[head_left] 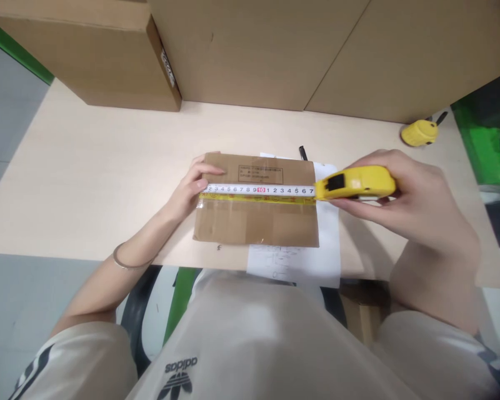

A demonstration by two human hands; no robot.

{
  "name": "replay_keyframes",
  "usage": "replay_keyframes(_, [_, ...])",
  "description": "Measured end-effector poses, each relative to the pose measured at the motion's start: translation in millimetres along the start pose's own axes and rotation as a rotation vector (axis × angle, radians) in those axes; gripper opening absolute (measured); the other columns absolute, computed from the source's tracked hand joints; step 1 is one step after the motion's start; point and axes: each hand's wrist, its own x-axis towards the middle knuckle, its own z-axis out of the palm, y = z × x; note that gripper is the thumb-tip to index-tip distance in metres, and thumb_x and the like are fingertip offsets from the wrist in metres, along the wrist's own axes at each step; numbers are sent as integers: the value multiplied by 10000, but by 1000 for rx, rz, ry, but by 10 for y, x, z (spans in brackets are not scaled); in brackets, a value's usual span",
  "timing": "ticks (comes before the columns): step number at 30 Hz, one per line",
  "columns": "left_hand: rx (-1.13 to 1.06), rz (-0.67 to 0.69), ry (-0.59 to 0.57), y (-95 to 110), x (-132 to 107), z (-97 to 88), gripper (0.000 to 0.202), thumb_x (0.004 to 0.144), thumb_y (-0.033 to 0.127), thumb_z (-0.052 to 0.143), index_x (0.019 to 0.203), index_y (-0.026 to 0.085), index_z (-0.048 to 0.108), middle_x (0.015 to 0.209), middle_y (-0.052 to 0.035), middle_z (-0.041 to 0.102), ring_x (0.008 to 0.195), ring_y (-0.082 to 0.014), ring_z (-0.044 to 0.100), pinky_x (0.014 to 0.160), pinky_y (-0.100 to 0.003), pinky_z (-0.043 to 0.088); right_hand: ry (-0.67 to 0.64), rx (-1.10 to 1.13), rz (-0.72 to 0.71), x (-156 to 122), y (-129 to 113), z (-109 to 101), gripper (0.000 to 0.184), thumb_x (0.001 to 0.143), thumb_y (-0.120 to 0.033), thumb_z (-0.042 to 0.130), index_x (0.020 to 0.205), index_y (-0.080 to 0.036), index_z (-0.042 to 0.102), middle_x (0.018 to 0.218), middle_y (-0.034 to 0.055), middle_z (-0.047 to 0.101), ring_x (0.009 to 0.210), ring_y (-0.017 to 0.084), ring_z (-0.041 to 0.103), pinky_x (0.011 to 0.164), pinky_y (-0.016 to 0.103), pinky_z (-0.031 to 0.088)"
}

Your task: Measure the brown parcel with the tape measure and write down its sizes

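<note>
A small brown cardboard box (pixel 254 225) with printed text lies on the table in front of me. Across its top stretches the white and yellow blade of a tape measure (pixel 358 182), with numbers facing up. My right hand (pixel 408 191) grips the yellow case at the box's right edge. At the left edge, my left hand (pixel 191 186) pinches the blade's end against the box, thumb on the tape and fingers along the box's side. Under the box sits a sheet of white paper (pixel 294 264) with handwriting, partly covered.
A black pen (pixel 303 153) pokes out behind the box. Large cardboard boxes (pixel 250 55) line the table's back, with another carton (pixel 108 66) at the back left. A yellow object (pixel 419 133) stands at the back right. The table's front edge is near my body.
</note>
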Motion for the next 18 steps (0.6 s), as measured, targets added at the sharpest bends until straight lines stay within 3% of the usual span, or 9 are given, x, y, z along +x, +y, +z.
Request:
replay_keyframes(4, [17,-17,9,0,-2,-11,467,852,723,638,1088,329,722,1387,-56,629,1477,-360,459,1310,-616,308,-137,-101,-96,401,-271,315,346,910,-536,747,1107,-262,670,1093,71,757,842,244,691,645,364,437])
replay_keyframes(7, [12,-20,23,-25,-5,-9,479,858,711,634,1088,300,726,1335,-68,668,1504,-367,442,1324,-619,274,-236,-210,-200,717,-492,662,353,941,-512,680,1169,-244,662,1132,59,755,826,225,677,598,315,348])
replay_keyframes(11, [-119,-29,94,-42,-22,72,572,929,744,496,1131,251,705,1302,-76,714,1391,-355,589,1231,-583,446,-320,-273,-326,1013,-760,982,380,947,-392,633,1303,-257,623,1261,42,723,841,207,665,636,305,344])
replay_keyframes(15, [-206,-58,103,-35,-10,147,668,994,757,331,1185,237,704,1185,-85,774,1182,-337,731,1067,-562,589,-349,-204,-407,1148,-878,998,315,918,-329,649,1229,-283,664,1247,1,725,883,215,681,666,323,373])
replay_keyframes(18, [-123,4,87,59,1,117,701,1025,748,243,1253,260,692,1293,-84,749,1299,-353,685,1148,-595,535,-350,-46,-443,1154,-816,806,279,898,-259,661,1177,-276,674,1210,-24,738,1011,213,688,760,335,431])
